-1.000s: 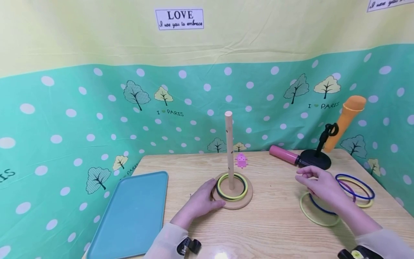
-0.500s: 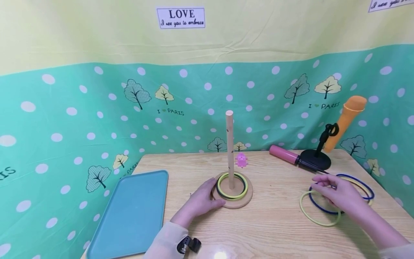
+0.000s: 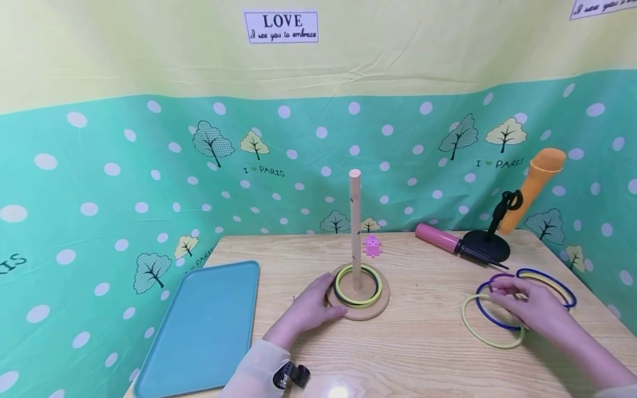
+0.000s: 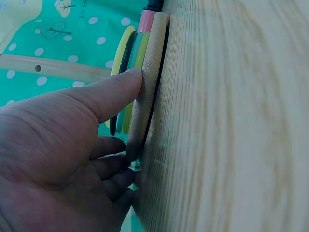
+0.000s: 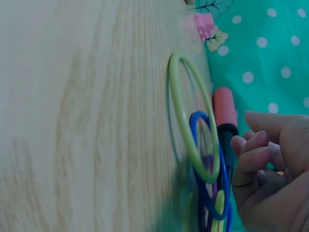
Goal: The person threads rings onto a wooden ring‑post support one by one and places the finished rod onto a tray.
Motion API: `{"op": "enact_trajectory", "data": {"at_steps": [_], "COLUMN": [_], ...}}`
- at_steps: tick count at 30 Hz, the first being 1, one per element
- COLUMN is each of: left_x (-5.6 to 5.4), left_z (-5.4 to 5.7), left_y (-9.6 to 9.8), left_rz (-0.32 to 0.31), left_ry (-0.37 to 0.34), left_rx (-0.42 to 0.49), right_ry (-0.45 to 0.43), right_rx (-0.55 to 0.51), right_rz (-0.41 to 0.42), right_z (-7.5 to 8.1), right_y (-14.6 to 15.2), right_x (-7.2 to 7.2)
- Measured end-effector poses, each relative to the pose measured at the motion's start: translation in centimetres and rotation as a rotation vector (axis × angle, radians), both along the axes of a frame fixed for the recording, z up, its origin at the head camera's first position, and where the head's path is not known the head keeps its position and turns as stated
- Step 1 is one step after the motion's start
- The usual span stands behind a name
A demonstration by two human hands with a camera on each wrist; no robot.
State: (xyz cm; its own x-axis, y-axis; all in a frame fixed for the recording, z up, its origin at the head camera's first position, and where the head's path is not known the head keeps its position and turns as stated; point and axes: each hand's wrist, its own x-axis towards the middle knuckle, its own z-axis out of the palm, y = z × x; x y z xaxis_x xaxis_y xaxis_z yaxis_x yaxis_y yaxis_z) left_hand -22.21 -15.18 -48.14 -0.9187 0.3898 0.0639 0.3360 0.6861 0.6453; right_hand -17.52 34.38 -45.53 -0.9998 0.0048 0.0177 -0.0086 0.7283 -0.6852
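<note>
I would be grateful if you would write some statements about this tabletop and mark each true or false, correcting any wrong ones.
1. The left hand touches the base of the post. True.
2. No ring encircles the post. False: a yellow ring and others lie around it.
3. A pink toy lies behind the post. True.
4. The right hand rests on the tray. False: the right hand is over the loose rings; the tray is on the far left.
5. The orange microphone is held tilted in a black stand. True.
</note>
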Motion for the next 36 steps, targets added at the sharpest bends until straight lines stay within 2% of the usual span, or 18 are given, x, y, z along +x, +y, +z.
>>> {"op": "enact_trajectory", "data": {"at_steps": [8,15,36], "left_x": [-0.2,-0.2,0.0], "left_z": [-0.3,-0.2,-0.1], "left_y": [0.0,0.0,0.1], "left_rz": [0.001,0.005,0.007], "left_ry": [-0.004,-0.003,-0.007], "left_rx": [0.001,-0.007,-0.018], "right_ry": [0.008,0.003,-0.040], "right_rx": [0.045,0.034,0.124], "right_rz": [-0.041,-0.035,-0.026], "right_z": [-1.0,-1.8,-2.4], "right_y": [1.1,1.7,2.1], "right_x": [-0.3,-0.5,-0.9]}}
